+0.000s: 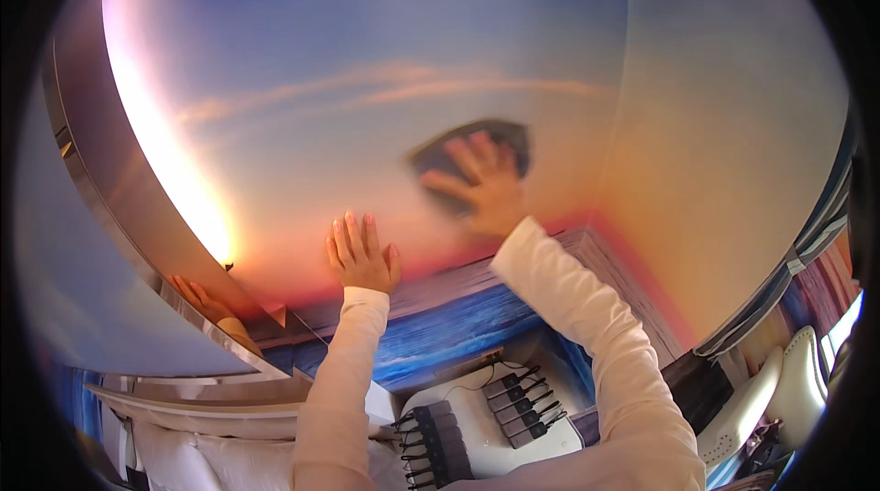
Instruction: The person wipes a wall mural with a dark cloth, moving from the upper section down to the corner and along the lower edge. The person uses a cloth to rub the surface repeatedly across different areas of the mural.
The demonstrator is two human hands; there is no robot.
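Observation:
A mural of a sunset sky over a blue sea (309, 168) covers the wall before me. My left hand (362, 257) rests against its pink lower sky with the palm to the wall and fingers spread. To the right and higher, my right hand (488, 185) lies with fingers splayed over a dark cloth (509, 137), pressing it to the mural. Both the hand and the cloth are blurred, and the cloth's exact kind is hard to tell. White sleeves cover both arms.
Below stands a white table (474, 388) with two rows of black devices with cords (519, 408), (433, 446). A glossy mirrored panel (137, 216) runs along a bright light strip at left. White chairs (797, 374) stand at right; white pillows (206, 456) lie lower left.

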